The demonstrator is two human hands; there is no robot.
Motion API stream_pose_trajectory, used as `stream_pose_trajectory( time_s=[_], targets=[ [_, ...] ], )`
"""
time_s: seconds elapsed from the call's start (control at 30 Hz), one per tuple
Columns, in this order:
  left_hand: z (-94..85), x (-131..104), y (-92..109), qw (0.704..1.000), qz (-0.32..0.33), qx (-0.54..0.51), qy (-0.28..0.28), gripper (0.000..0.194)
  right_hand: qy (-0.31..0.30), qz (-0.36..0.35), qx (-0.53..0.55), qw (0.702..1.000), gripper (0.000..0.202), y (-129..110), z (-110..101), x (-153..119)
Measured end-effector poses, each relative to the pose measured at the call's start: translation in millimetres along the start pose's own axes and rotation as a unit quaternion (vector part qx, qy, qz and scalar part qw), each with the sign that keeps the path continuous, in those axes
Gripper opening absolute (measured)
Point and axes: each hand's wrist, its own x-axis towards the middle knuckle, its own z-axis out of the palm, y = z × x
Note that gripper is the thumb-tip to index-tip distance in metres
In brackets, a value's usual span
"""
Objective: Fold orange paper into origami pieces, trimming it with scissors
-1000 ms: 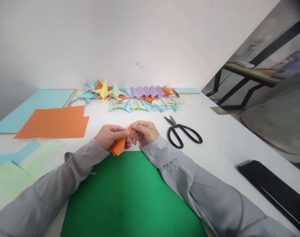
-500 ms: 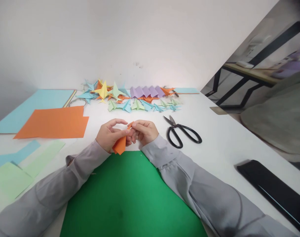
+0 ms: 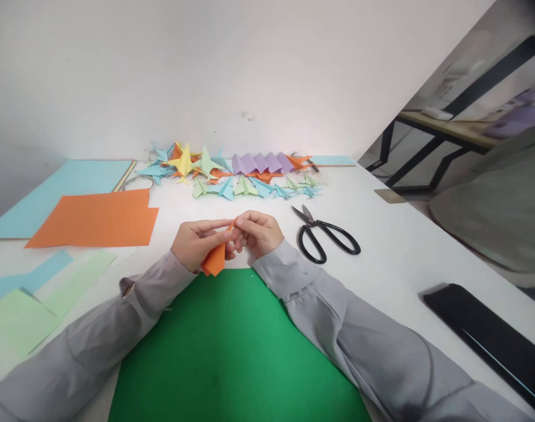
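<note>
A small folded piece of orange paper [image 3: 214,261] is held between both hands, above the far edge of a green mat [image 3: 236,340]. My left hand [image 3: 196,241] is closed on its body, thumb lying along the fold and index finger stretched toward the tip. With thumb and fingers, my right hand [image 3: 259,233] pinches the narrow upper end. Fingers cover the middle of the paper. Black-handled scissors [image 3: 310,223] lie to the right of my right hand, blades parted.
Folded paper stars [image 3: 185,162], a pleated purple strip [image 3: 263,163] and small paper planes [image 3: 245,186] line the wall. Orange sheets [image 3: 95,220], blue sheets [image 3: 87,176] and green scraps [image 3: 19,319] lie left. A long black object [image 3: 487,346] rests at right.
My left index finger has straightened and come down to the paper's tip beside my right fingers. Paper and both hands otherwise stay in nearly the same place.
</note>
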Motion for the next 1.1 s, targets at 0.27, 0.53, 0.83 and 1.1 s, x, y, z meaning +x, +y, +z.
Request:
stream_pose_trajectory(
  time_s=[0.27,0.53,0.83,1.1],
  targets=[
    [0.5,0,-4,1.000,0.027,-0.007,0.008,0.044,-0.030,0.040,-0.008,0.999,0.030,-2,0,-2],
    [2.7,-2,-7,0.999,0.031,0.021,0.009,0.041,-0.012,0.006,-0.039,0.999,0.033,2,0,-3],
    [0.5,-1,-7,0.999,0.000,-0.049,0.000,0.042,-0.012,0.025,-0.026,0.999,0.029,0,1,-2],
    [-4.0,2,-13,0.999,0.031,0.005,0.007,0.052,-0.019,0.039,-0.044,0.998,0.023,3,-1,-1]
  ],
)
